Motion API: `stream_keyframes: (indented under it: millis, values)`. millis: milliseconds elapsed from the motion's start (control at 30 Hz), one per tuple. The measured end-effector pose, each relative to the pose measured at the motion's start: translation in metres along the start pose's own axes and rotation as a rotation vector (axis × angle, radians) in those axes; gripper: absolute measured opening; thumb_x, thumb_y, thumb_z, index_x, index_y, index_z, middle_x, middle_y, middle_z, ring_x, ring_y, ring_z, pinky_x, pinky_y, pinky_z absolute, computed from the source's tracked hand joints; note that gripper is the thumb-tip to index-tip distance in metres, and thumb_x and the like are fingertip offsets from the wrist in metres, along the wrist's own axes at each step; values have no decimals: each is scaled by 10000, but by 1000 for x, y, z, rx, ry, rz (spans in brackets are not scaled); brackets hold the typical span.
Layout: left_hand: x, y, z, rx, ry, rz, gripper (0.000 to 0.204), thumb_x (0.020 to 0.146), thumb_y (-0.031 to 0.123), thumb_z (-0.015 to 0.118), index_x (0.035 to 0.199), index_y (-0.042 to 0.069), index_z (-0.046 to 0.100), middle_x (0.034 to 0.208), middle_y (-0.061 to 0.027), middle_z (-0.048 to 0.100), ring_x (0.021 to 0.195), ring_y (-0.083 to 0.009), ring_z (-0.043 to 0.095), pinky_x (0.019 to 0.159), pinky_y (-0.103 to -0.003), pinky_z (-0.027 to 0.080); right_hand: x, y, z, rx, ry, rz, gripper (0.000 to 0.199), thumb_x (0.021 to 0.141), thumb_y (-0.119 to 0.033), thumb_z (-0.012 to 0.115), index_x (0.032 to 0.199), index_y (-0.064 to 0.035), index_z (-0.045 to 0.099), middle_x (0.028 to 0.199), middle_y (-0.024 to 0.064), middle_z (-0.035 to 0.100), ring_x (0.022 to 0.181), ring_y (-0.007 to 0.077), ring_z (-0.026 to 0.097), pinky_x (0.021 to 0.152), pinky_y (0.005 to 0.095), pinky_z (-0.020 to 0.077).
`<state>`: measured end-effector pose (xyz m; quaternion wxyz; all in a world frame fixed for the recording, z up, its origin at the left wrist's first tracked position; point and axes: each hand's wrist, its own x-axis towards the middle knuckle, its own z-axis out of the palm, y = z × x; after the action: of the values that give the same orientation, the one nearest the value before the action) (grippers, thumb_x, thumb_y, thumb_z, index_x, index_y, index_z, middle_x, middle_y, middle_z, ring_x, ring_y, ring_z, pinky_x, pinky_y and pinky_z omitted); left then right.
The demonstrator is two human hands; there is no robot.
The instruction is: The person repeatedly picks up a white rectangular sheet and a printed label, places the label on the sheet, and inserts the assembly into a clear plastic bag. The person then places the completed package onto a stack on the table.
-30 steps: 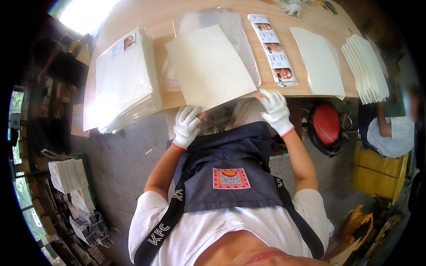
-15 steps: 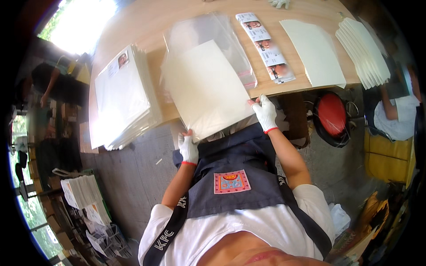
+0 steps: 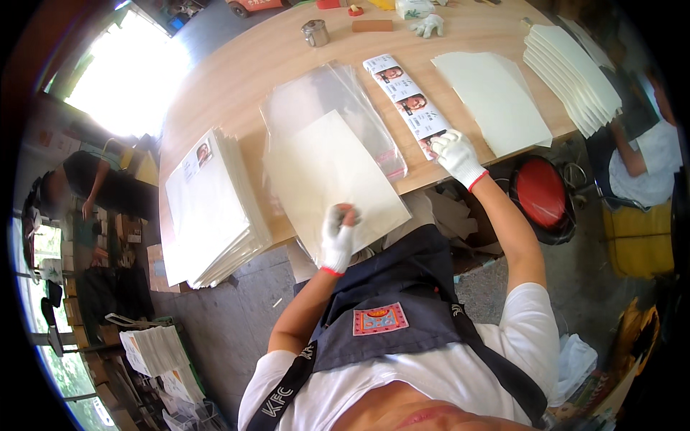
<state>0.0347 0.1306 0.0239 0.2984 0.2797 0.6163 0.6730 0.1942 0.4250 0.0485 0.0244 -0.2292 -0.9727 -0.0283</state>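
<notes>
A cream sheet of card (image 3: 332, 169) lies over a pile of clear plastic sleeves (image 3: 309, 93), its near corner past the table edge. My left hand (image 3: 338, 237), in a white glove with bare fingertips showing, is over the sheet's near part, fingers loosely bent and nothing visible in them. With fingers bunched, my right hand (image 3: 458, 154) grips the near end of a stack of printed labels (image 3: 411, 100) bearing small portraits. How many labels are between the fingers is hidden. On the left sits a thick stack of filled clear sleeves (image 3: 208, 219), the top one labelled.
Plain white sheets (image 3: 496, 104) and a fanned stack of white card (image 3: 571, 75) lie to the right. Farther back are a metal mug (image 3: 315, 32) and a spare glove (image 3: 428, 26). A red-topped stool (image 3: 539, 190) stands below the table edge. People are at both sides.
My right hand has left the cream sheet's corner and moved to the labels. My left hand has let go of the near edge and risen over the sheet. The view has shifted.
</notes>
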Motion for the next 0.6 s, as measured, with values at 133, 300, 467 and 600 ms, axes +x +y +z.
stream_keyframes:
  millis: [133,300,467,600]
  values:
    - [36,1,66,-95,-311,-183,257,925,181,537,1121,17,515,1012,-75,590,855,-128,558,767,-278,497,-2,9,14,59,210,-178,295,744,-253,652,1003,-115,623,1085,30,584,1033,201,532,859,346,442]
    - [68,-7,110,-25,-379,-221,263,926,180,530,1141,29,516,1048,-46,580,889,-109,539,768,-270,494,5,20,24,116,289,-265,324,735,-244,658,1026,-103,649,1096,32,597,1007,214,545,872,348,450]
    - [75,-2,127,2,-406,-361,290,927,202,530,1167,40,518,1057,-42,572,884,-131,553,762,-282,506,-1,20,31,146,295,-175,232,753,-214,621,973,-140,628,934,45,600,902,236,571,801,354,472]
    - [80,-8,132,-277,-285,-533,330,926,225,534,1217,73,499,1067,-55,568,886,-168,581,727,-309,519,-10,-12,21,262,491,-104,172,741,-224,634,894,-145,638,787,69,592,779,264,587,733,350,483]
